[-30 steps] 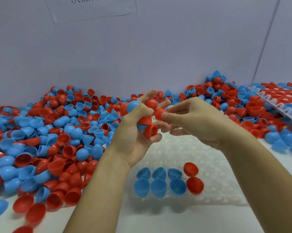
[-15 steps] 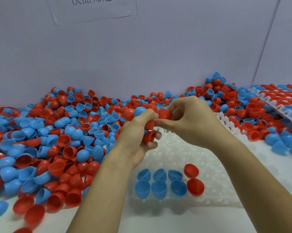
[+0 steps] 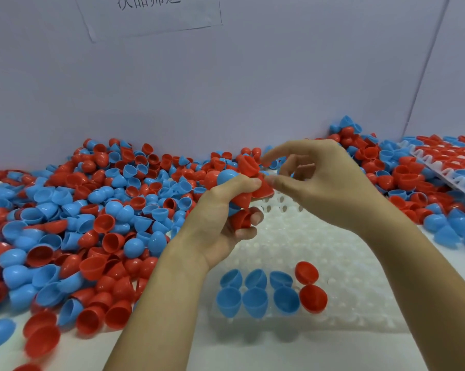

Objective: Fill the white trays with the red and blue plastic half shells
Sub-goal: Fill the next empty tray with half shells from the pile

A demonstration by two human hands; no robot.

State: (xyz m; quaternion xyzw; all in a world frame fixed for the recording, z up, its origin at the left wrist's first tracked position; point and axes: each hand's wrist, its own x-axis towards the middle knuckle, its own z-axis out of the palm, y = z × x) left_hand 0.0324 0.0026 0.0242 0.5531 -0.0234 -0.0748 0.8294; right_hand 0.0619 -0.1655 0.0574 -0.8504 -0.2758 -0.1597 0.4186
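Right hand (image 3: 322,183) lifted slightly since half second ago, forefinger now extended, thumb and finger pinching red half shell (image 3: 248,165) clear of left-hand stack. Nearest: white tray (image 3: 333,253) on table, six blue shells (image 3: 255,293) and two red shells (image 3: 310,286) seated in near rows. Above tray, left hand (image 3: 220,218) grips nested shell stack (image 3: 240,202). Beyond: loose shell pile (image 3: 92,210) against wall; filled tray (image 3: 445,159) far right.
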